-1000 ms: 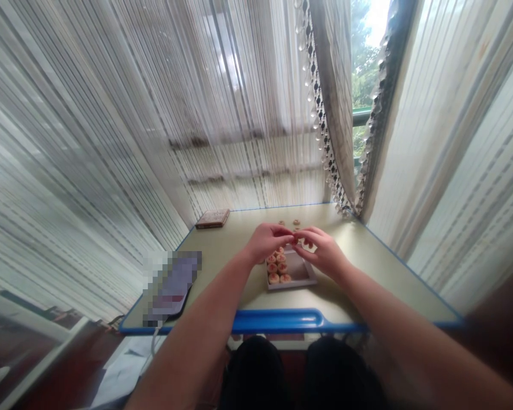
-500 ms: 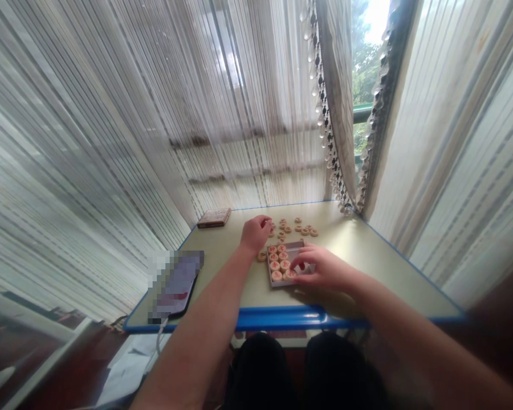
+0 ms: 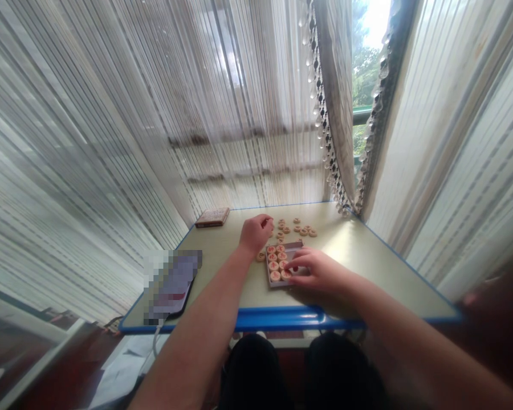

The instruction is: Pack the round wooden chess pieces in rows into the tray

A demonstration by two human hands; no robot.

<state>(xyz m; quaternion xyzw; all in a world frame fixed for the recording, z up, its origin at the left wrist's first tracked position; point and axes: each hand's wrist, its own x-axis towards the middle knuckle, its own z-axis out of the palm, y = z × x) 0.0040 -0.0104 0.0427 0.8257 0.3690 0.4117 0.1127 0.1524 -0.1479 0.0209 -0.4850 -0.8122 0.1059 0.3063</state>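
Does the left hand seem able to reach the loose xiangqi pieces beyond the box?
Probably yes: the left hand sits beside the loose xiangqi pieces with no visible obstacle; the right hand is at the box.

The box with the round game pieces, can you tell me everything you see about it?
The shallow, pale greyish box lies flat and open on the table, its material unclear. Red-marked xiangqi pieces fill its left side in two columns. The right hand hangs over its right side, hiding part; whether they touch is unclear.
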